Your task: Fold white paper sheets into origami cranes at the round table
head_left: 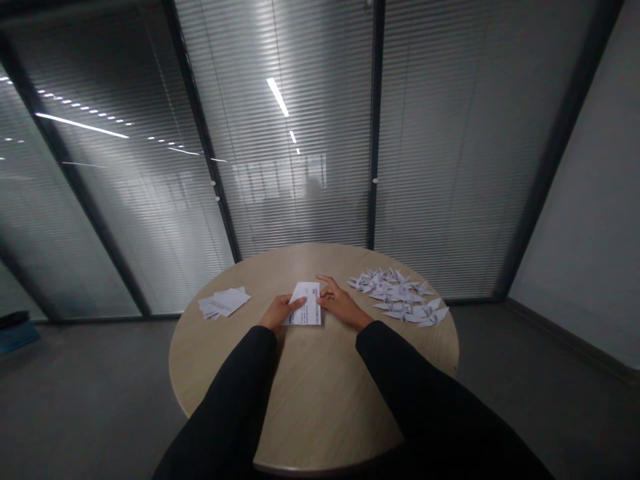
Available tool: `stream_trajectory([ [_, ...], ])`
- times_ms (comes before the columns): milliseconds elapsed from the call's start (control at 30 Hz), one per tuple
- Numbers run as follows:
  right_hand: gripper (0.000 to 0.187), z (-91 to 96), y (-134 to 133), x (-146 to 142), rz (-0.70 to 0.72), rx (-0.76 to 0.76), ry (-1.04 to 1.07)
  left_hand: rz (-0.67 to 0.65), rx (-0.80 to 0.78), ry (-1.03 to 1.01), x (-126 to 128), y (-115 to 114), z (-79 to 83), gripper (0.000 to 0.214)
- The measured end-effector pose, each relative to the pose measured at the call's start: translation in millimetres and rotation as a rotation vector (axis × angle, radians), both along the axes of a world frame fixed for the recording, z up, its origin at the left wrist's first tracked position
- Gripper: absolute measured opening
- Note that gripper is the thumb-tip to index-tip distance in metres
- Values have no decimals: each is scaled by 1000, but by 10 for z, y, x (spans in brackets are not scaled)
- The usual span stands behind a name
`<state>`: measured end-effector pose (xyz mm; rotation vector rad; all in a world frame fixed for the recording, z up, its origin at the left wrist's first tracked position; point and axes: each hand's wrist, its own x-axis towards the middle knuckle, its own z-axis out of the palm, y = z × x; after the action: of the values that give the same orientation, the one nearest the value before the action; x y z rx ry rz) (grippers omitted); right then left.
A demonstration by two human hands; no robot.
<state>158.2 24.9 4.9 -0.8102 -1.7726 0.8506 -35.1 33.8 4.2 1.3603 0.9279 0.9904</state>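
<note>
Here, left fingers (298, 303), right fingers (327, 303) hold paper (311, 311); table (325, 387) bears sheets (226, 303), paper cranes (397, 294).

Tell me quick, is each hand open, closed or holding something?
Left hand: closed, holding the folded paper, thumb on top.
Right hand: at its right edge; grip can't be told.

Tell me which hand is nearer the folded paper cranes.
Right. The right hand is left of the folded paper cranes; the left hand is farther left, on the left side of the white sheet.
</note>
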Motion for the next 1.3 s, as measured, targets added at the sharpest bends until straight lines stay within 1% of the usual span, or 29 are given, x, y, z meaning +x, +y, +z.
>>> stream_trajectory([
  [67,66,17,-25,-1,71,5,3,20,-7,-22,-5,15,-3,46],
  [133,62,27,-30,-3,129,-1,8,39,-13,-38,-7,22,1,45],
  [233,50,28,-6,1,161,16,-14,56,-15,-63,-3,11,23,43],
  [367,28,36,7,24,125,123,-97,84,-35,-90,5,-16,54,44],
  [467,17,62,-23,32,116,150,-144,105,-48,-95,7,-21,58,46],
  [667,18,87,-51,8,114,143,-140,104,-13,-68,5,-12,48,51],
  [767,18,63,-15,-7,57,163,-131,56,8,-55,14,-22,43,49],
  [900,21,35,24,-14,-12,152,-117,-27,16,-95,45,-50,28,49],
  [1033,26,41,17,-19,-44,70,-42,-66,1,-136,66,-69,26,52],
  [1167,30,63,-3,-28,7,-50,74,-109,-31,-181,73,-71,30,52],
  [1300,30,74,-16,-29,11,-109,110,-133,-40,-207,98,-78,25,49],
])
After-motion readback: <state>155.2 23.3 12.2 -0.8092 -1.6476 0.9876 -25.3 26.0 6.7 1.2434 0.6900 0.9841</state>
